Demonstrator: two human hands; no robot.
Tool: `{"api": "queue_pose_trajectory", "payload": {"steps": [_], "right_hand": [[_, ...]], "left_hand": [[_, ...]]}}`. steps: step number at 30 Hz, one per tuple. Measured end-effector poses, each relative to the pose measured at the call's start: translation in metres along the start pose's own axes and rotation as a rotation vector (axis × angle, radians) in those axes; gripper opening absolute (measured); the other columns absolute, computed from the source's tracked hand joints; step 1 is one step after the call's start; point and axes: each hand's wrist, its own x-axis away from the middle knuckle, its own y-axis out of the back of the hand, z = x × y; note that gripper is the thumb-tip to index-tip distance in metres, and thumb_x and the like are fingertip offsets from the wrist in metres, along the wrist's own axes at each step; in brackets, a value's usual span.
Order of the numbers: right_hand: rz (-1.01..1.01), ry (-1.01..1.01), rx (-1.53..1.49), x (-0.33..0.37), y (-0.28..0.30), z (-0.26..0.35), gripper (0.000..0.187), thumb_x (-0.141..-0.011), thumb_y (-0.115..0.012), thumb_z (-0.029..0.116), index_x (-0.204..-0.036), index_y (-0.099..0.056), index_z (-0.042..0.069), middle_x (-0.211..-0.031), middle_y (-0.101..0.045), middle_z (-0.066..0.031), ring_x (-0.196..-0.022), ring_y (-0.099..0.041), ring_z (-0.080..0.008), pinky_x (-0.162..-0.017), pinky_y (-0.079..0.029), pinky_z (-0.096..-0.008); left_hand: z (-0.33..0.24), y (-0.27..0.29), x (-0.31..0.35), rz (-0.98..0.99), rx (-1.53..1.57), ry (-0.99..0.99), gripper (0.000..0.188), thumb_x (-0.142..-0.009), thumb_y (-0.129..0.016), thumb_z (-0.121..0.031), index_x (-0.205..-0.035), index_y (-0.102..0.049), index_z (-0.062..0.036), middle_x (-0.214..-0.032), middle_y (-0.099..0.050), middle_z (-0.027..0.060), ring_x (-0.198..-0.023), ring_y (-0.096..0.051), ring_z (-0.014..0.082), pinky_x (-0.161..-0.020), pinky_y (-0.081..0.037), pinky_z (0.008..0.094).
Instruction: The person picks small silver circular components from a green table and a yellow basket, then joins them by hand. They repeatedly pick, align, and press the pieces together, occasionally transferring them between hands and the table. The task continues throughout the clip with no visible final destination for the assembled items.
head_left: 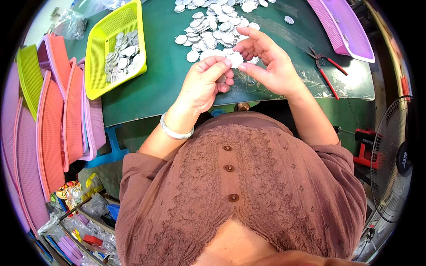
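My left hand [206, 80] pinches a small pale grey-white disc [236, 59] between thumb and forefinger, near the table's front edge. Its other fingers are curled in, and another disc appears to sit under them. My right hand [270, 62] is beside that disc with thumb and fingers spread; whether a fingertip touches it I cannot tell. Just beyond both hands lies a loose heap of similar silvery discs [208, 33], some with rough edges. To the left, a yellow-green plastic basket [95, 57] contains more discs.
Red-handled pliers [326, 71] lie on the green table [146, 93] at the right, near a purple basket [348, 29]. Stacked pink, orange and purple baskets [51, 137] stand at the left. A clear bag [71, 26] sits at the far left, a fan [390, 155] at the right.
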Motion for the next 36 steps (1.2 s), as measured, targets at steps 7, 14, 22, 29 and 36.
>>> {"api": "queue_pose_trajectory", "payload": {"steps": [7, 14, 22, 29, 36], "right_hand": [[-0.042, -0.102, -0.109, 0.001, -0.003, 0.002, 0.054, -0.077, -0.06, -0.003, -0.127, -0.039, 0.001, -0.097, -0.054, -0.0043, -0.084, -0.051, -0.0088, -0.078, -0.043, -0.0222], [-0.045, -0.137, -0.125, 0.001, -0.005, 0.001, 0.05, -0.079, -0.059, -0.002, -0.125, -0.041, 0.001, -0.096, -0.055, -0.0042, -0.084, -0.052, -0.0084, -0.077, -0.044, -0.0212], [-0.064, -0.155, -0.174, 0.001, -0.008, 0.002, 0.049, -0.078, -0.059, -0.003, -0.124, -0.041, 0.001, -0.094, -0.055, -0.0037, -0.083, -0.053, -0.0083, -0.076, -0.044, -0.0211], [-0.072, -0.156, -0.178, 0.001, -0.011, 0.004, 0.05, -0.078, -0.06, -0.004, -0.124, -0.042, 0.002, -0.092, -0.055, -0.0027, -0.082, -0.052, -0.0078, -0.075, -0.044, -0.021], [-0.187, -0.035, 0.012, 0.002, -0.014, 0.0, 0.048, -0.073, -0.06, -0.005, -0.118, -0.048, 0.005, -0.085, -0.058, -0.0031, -0.071, -0.052, -0.0079, -0.066, -0.045, -0.0217]], "left_hand": [[0.0, 0.003, -0.002, 0.039, 0.049, 0.03, 0.011, -0.085, -0.056, -0.016, -0.086, -0.056, -0.0051, -0.067, -0.056, 0.0019, -0.058, -0.052, 0.0113, -0.048, -0.039, 0.0209], [-0.001, 0.002, -0.002, 0.051, 0.101, 0.061, 0.013, -0.084, -0.057, -0.018, -0.082, -0.056, -0.0053, -0.066, -0.056, 0.0024, -0.056, -0.052, 0.0112, -0.048, -0.039, 0.0206], [-0.001, 0.004, -0.002, 0.084, 0.131, 0.083, 0.012, -0.085, -0.054, -0.016, -0.087, -0.055, -0.0049, -0.067, -0.057, 0.0029, -0.059, -0.053, 0.0112, -0.049, -0.04, 0.0213], [-0.001, 0.006, -0.004, 0.119, 0.138, 0.113, 0.014, -0.087, -0.051, -0.018, -0.089, -0.055, -0.0044, -0.069, -0.057, 0.0031, -0.059, -0.053, 0.0119, -0.049, -0.041, 0.0222], [-0.001, 0.0, -0.002, 0.092, 0.142, 0.062, 0.015, -0.088, -0.05, -0.018, -0.092, -0.054, -0.0037, -0.075, -0.058, 0.0045, -0.064, -0.055, 0.013, -0.052, -0.042, 0.0223]]}}
